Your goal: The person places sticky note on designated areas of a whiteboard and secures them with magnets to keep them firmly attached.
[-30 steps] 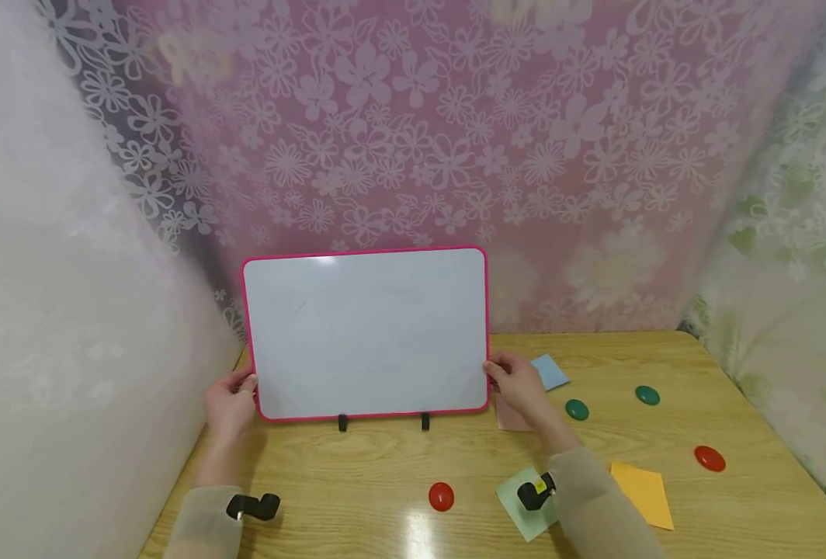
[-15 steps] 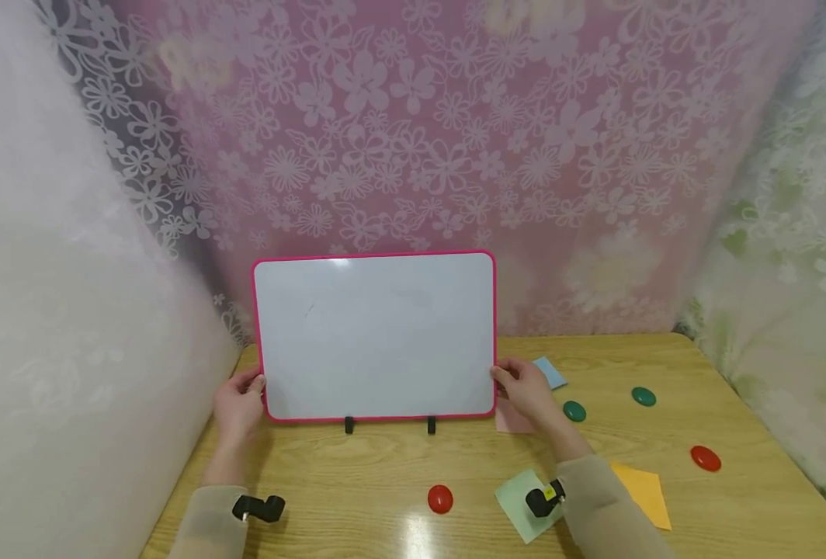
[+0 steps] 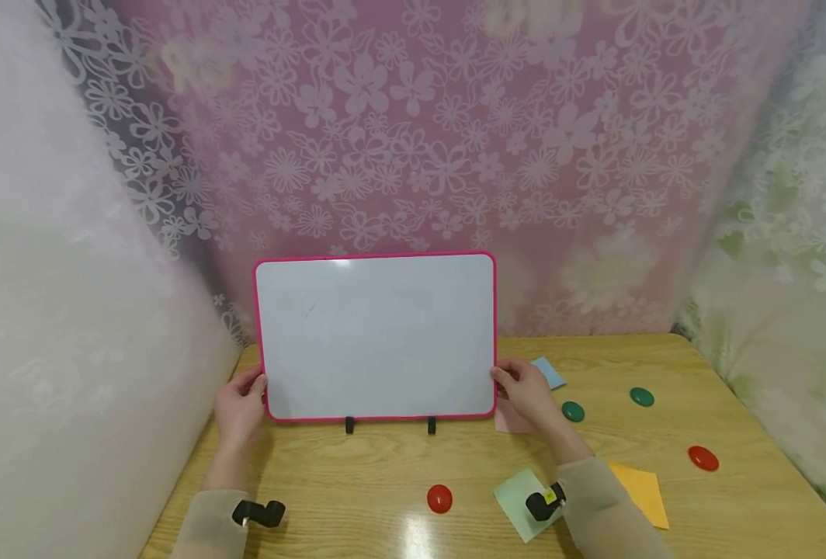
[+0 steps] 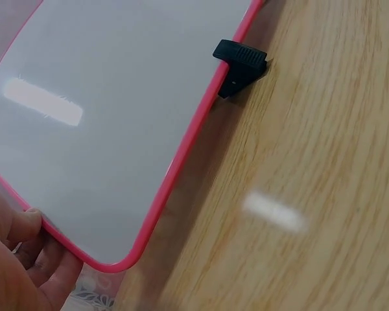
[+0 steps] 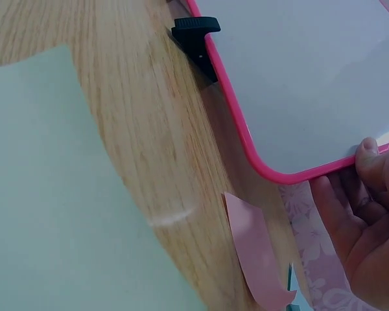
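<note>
A whiteboard (image 3: pixel 378 338) with a pink frame stands upright near the back of the table, leaning slightly back. Two black feet, one a clip-like stand foot (image 4: pixel 243 61), jut out under its bottom edge. My left hand (image 3: pixel 239 407) grips the left side edge low down, thumb on the front face and fingers behind. On the opposite edge, my right hand (image 3: pixel 527 388) pinches the frame the same way, as the right wrist view also shows. A short thin dark mark (image 3: pixel 310 310) is on the board's upper left. The board's back is hidden.
On the wooden table (image 3: pixel 357 481) lie red magnets (image 3: pixel 439 498) and green magnets (image 3: pixel 573 411). Paper squares are green (image 3: pixel 521 497), orange (image 3: pixel 640 493), pink (image 3: pixel 511 419) and blue (image 3: pixel 549 373). A floral curtain (image 3: pixel 413 140) hangs behind; a pale wall covering (image 3: pixel 91 310) borders the left.
Both hands and the whiteboard have shifted slightly to the right and a touch lower, mostly in the first half second. The board has hardly moved since then.
</note>
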`<state>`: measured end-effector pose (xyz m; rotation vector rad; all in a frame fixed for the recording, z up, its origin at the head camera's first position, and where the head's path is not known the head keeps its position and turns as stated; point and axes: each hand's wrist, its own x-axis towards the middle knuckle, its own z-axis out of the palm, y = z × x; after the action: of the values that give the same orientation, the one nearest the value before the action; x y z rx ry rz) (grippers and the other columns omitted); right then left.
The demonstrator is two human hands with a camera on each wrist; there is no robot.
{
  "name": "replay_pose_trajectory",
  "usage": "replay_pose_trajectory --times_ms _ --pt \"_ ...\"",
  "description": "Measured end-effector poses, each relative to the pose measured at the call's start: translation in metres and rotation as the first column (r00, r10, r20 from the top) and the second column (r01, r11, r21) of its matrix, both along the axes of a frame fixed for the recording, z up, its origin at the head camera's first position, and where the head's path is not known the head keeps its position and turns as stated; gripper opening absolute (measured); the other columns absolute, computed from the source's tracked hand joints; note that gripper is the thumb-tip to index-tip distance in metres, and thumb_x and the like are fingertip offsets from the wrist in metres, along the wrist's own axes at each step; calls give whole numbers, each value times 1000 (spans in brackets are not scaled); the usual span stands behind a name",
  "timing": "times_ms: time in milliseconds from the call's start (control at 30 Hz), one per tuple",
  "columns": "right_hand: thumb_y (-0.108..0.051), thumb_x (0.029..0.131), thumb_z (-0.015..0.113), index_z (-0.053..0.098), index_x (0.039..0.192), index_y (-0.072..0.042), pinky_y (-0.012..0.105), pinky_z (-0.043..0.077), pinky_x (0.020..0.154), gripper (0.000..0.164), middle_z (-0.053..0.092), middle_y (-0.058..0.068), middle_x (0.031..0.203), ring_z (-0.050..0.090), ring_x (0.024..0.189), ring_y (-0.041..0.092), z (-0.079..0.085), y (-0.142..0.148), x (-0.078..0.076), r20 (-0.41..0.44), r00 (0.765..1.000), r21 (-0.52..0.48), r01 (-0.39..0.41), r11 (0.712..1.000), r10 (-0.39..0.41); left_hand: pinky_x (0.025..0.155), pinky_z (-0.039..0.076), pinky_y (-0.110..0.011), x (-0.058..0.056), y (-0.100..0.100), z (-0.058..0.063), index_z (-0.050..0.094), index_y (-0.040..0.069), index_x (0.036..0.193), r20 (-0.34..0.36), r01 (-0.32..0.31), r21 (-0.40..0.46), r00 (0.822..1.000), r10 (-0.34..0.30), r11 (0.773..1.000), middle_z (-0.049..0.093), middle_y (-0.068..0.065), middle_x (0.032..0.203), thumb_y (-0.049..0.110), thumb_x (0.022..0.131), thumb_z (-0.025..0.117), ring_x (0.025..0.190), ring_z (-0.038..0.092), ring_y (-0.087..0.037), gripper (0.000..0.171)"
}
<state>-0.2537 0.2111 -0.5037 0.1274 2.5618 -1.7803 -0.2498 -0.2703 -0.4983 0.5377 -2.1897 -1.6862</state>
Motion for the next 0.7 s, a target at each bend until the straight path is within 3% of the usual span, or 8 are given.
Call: replay_pose_trajectory --times_ms 233,500,700 --pt "-19 112 60 68 127 6 39 62 89 31 70 18 112 70 106 32 -3 0 2 -26 1000 -9 0 1000 0 84 50 -15 3 3 -3 64 -2 143 -31 16 23 999 -15 1000 66 -22 136 16 110 61 109 59 -16 38" --pt "-19 112 60 66 131 7 39 62 90 33 71 21 119 70 107 28 -5 2 4 -51 999 -55 -10 998 7 91 44 -11 8 8 -3 57 0 152 -70 51 33 996 -48 998 62 -22 145 21 111 59 123 56 -19 46" --pt "-16 111 61 66 131 7 45 62 93 32 70 21 120 70 108 31 -5 2 5 -75 997 -61 -19 998 15 89 44 -11 8 8 -4 59 -1 150 -84 43 33 996 -40 999 63 -20 145 17 111 59 120 56 -16 44"
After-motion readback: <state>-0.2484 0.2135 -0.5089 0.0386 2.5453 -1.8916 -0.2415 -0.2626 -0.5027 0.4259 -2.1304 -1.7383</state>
